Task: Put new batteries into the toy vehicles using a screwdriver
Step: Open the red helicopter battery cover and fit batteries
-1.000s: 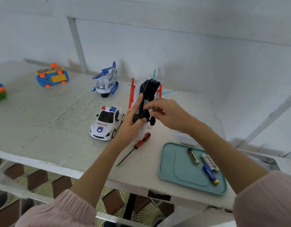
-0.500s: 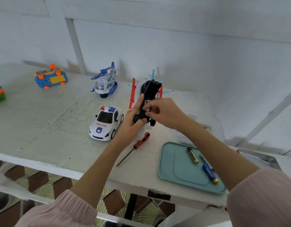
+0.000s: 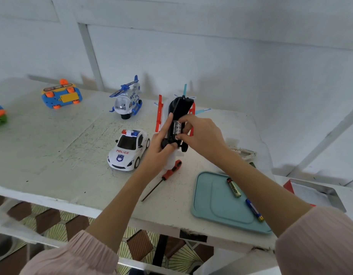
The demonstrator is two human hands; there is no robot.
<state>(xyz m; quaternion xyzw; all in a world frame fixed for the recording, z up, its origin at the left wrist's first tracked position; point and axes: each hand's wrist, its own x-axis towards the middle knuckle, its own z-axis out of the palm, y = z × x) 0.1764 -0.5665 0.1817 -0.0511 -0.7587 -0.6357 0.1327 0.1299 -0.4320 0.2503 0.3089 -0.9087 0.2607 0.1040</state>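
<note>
Left hand point(image 3: 161, 147) wraps the upturned toy heli point(image 3: 179, 110) off the table, right hand point(image 3: 201, 133) pinching a battery point(image 3: 176, 129) into its belly; light hollow plastic w/ thin rotor blades, prob best held by the body

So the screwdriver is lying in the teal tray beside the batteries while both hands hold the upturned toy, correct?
Not quite. The head view shows the screwdriver lying on the table, left of the teal tray. The batteries are in the tray, and the left hand and right hand hold the upturned toy.
</note>
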